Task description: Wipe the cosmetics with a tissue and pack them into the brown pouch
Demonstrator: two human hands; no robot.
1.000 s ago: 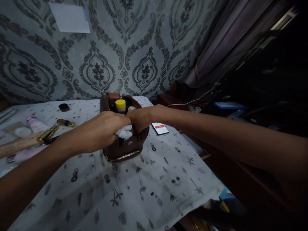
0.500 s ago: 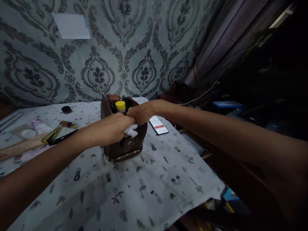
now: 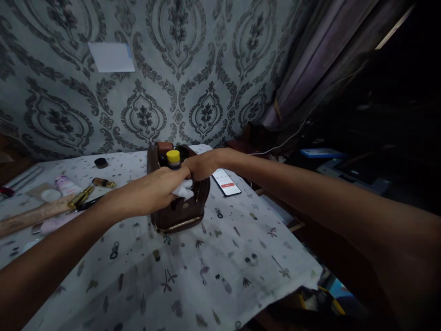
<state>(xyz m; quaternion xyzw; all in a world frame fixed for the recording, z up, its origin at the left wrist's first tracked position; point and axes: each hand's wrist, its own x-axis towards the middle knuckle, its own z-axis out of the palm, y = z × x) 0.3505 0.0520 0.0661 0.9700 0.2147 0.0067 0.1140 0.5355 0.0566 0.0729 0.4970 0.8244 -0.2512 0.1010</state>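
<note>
On white printed tablecloth point(image 3: 193, 285): dark-brown leather-look bag point(image 3: 177, 218), mouth open; yellow-capped bottle point(image 3: 173, 157) upright inside.
Left hand point(image 3: 167, 186): at bag's front, fingers curled closed on crumpled white wad point(image 3: 184, 189).
Right hand point(image 3: 202, 166): at bag's mouth; fingertips hidden, grip cannot be told.
Risk: bag may tip if pressed unevenly; wad may snag on gold-toothed zip point(image 3: 182, 224).
Surface: lit black-edged phone point(image 3: 226, 183) right of bag; pink-and-white tube point(image 3: 67, 185) left.
Room: dim; grey damask-patterned wall point(image 3: 175, 92) behind bag.
</note>
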